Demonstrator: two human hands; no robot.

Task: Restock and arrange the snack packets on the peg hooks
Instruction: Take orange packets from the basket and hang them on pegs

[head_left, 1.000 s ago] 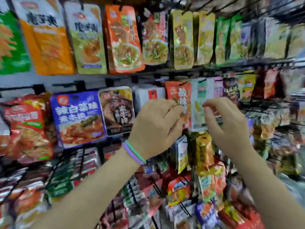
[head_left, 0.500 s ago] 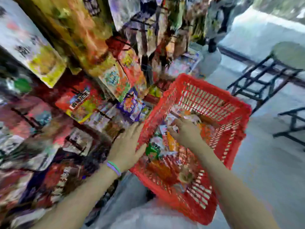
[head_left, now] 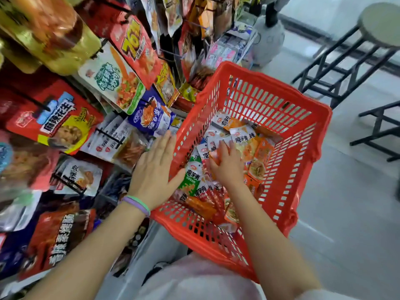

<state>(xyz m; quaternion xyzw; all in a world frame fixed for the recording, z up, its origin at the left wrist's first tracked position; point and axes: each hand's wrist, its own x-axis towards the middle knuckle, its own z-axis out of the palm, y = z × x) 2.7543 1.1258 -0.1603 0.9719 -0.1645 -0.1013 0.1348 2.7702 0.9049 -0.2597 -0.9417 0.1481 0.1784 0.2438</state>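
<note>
Head view, looking down. The left hand (head_left: pixel 155 169) lies flat, fingers straight and together, against the outer left wall of a red basket (head_left: pixel 303 148); a green and a purple band (head_left: pixel 136 202) circle its wrist. The right hand (head_left: pixel 227 165) is inside the basket, palm down, fingers spread over the loose snack packets (head_left: pixel 244 144) that cover the basket floor; whether the fingertips pinch a packet cannot be told. Just left of the right hand lies a green packet (head_left: pixel 191 180); orange and white packets lie beyond and to the right of it. Left of the left hand stands the peg display: a white packet of brown strips (head_left: pixel 129 148) hangs just beside its fingertips, a blue packet (head_left: pixel 151 115) just beyond them, and a red-and-yellow packet (head_left: pixel 58 124) further left. A black peg hook (head_left: pixel 108 135) projects through the white packets near the left fingertips. Nearer the person than the left wrist hangs a dark red packet (head_left: pixel 58 234). Far beyond and to the right of the right hand, a round stool (head_left: pixel 381 22) stands on the pale floor (head_left: pixel 346 213).
</note>
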